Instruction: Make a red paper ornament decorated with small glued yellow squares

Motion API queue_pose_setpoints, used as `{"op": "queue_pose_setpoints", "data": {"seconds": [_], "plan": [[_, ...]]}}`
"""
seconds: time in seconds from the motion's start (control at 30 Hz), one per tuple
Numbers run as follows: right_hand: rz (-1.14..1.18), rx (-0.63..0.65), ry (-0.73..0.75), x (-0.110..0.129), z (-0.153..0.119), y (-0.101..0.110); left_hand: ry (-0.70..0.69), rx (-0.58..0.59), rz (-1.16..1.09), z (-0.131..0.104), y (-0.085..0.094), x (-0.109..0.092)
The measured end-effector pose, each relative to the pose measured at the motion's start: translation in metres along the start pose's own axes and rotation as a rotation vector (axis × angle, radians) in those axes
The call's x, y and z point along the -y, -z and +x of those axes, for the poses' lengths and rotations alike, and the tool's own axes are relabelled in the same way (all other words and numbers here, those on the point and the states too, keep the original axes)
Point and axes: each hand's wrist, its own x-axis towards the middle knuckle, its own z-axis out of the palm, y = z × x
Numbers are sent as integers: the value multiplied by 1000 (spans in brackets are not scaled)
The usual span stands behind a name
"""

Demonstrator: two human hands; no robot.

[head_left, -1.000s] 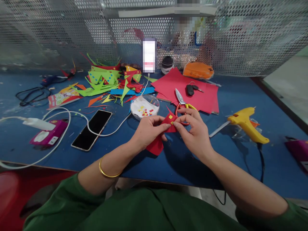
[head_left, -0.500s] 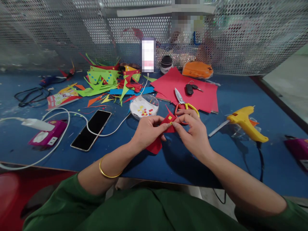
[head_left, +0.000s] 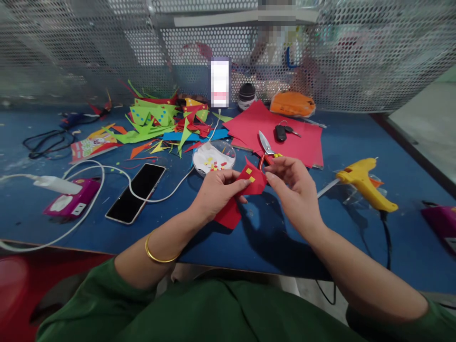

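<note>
My left hand [head_left: 217, 194] pinches a folded red paper piece [head_left: 257, 184], thumb on its face and fingers behind it. Two small yellow paper squares [head_left: 248, 171] show on the upper part of the piece, one close to my left thumb tip. The lower red flap hangs below my palm. At the paper's right edge is my right hand [head_left: 295, 194], thumb and forefinger drawn together; whatever may be between their tips is too small to make out. Just behind the hands lie scissors [head_left: 265, 142], their handles partly covered by my right fingers. A clear dish [head_left: 233, 154] holds tiny red and yellow bits.
Red sheets [head_left: 245, 121] with car keys [head_left: 280, 133] on top lie behind. A yellow glue gun [head_left: 366, 183] rests at right. To the left are a phone [head_left: 137, 192], a white cable [head_left: 160, 199] and a purple box [head_left: 87, 197]. Green paper cutouts [head_left: 153, 114] pile up at the back.
My right hand has moved slightly right, off the yellow square it was touching. Both yellow squares now show more fully, and the red piece has tilted a little in my left hand.
</note>
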Motion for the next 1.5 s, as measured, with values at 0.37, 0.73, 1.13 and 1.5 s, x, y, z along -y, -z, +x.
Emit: {"op": "queue_pose_setpoints", "data": {"seconds": [0.37,0.73,1.13,1.5], "plan": [[313,164,-373,6,-1,-6,-36,16,79,-1,-2,1],[310,169,-379,5,-2,-6,-90,6,109,1,0,2],[290,170,-354,4,-2,-6,-115,23,142,1,0,4],[280,145,-335,5,1,-2,-82,-20,47,0,0,2]]}}
